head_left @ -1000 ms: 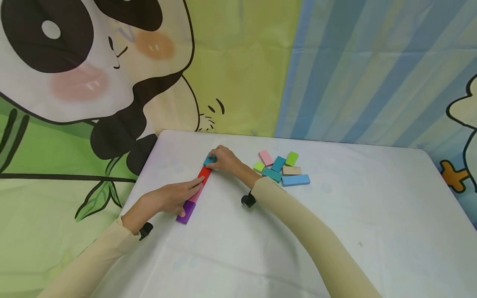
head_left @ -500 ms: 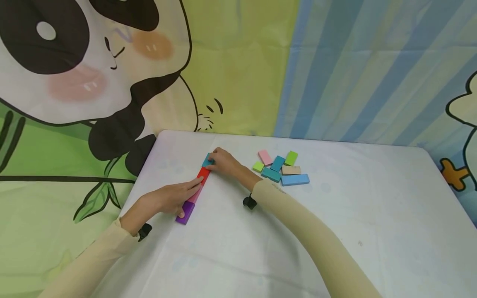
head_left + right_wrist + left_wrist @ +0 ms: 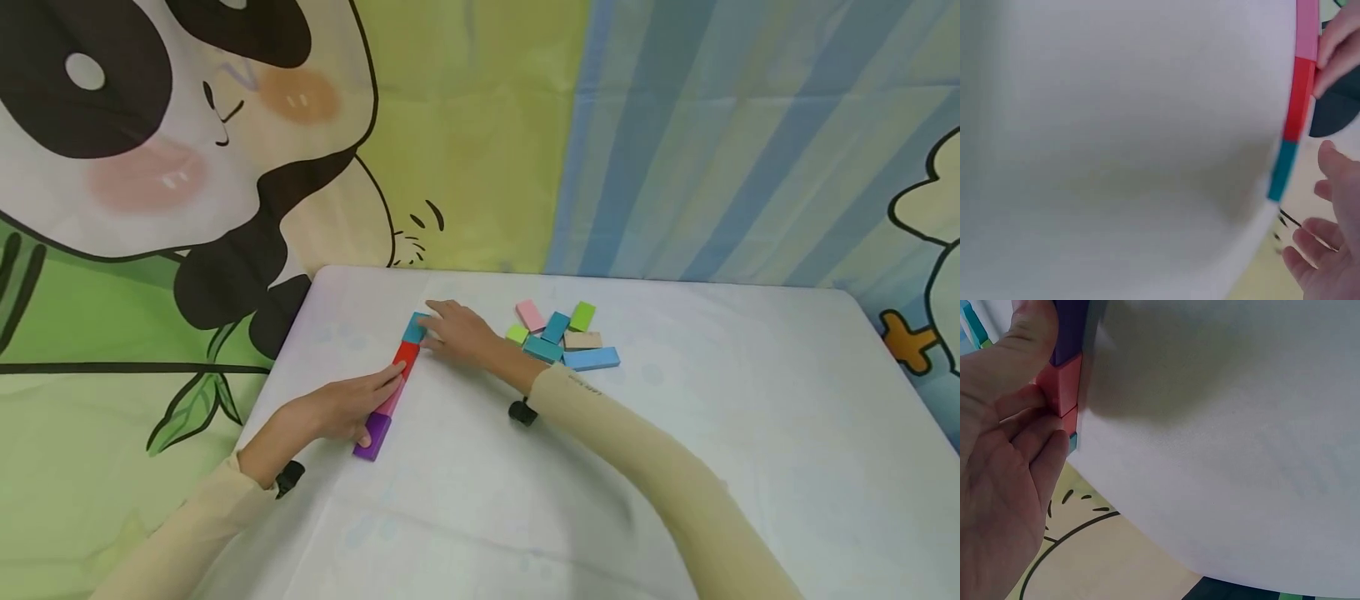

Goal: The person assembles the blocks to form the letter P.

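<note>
Left hand [image 3: 341, 407] flat, fingers straight and pressed forward; right hand [image 3: 456, 333] relaxed, fingers loosely spread, both sleeved forearms outstretched

A row of blocks [image 3: 392, 385] lay end to end on the table [image 3: 675, 467], left of the frame's centre, running from lower left to upper right. The left hand [image 3: 337, 406] rested against the row's left side, near its lower end. The right hand [image 3: 457, 333] lay at the row's upper end, on its right side. A loose cluster of blocks [image 3: 562, 337] sat to the right of that hand, nearer the table's far edge. A backdrop [image 3: 480, 125] hung behind the table, filling the upper frame.
</note>
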{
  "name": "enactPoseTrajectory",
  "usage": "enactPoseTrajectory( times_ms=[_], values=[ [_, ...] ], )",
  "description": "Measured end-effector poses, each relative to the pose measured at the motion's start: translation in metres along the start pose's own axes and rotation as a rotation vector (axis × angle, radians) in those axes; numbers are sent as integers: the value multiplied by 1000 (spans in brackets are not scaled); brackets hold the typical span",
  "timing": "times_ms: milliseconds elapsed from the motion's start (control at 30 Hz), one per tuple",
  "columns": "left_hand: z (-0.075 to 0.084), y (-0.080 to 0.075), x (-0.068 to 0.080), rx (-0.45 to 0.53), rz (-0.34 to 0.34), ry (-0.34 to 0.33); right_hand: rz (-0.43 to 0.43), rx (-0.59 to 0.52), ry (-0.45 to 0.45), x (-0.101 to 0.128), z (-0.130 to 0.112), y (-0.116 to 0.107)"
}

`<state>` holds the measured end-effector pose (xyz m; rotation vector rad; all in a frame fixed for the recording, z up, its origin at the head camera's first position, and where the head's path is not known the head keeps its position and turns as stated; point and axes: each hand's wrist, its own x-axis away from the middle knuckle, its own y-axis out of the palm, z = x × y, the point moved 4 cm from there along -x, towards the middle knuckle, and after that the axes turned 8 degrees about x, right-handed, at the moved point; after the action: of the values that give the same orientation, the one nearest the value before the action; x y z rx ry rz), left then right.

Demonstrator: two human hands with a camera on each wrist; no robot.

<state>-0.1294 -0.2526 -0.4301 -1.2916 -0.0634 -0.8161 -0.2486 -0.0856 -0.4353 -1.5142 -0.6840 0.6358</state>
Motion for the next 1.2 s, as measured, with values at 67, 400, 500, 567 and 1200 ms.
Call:
enactPoseTrajectory(
  times_ms=[67, 400, 500, 567, 1200],
  values=[
    [0, 1, 1, 9, 5, 0, 55, 7, -35, 25, 15, -10],
    [-1, -1, 10, 13, 28, 21, 230, 35, -13, 181, 118, -12],
    [-2, -2, 11, 13, 42, 37, 125, 23, 57, 204, 129, -2],
    [-3, -2, 11, 10, 49, 49, 86, 34, 62, 212, 130, 2],
    [-5, -3, 2, -16, 27, 42, -359, -248, -120, 215, 126, -7]
  ],
)
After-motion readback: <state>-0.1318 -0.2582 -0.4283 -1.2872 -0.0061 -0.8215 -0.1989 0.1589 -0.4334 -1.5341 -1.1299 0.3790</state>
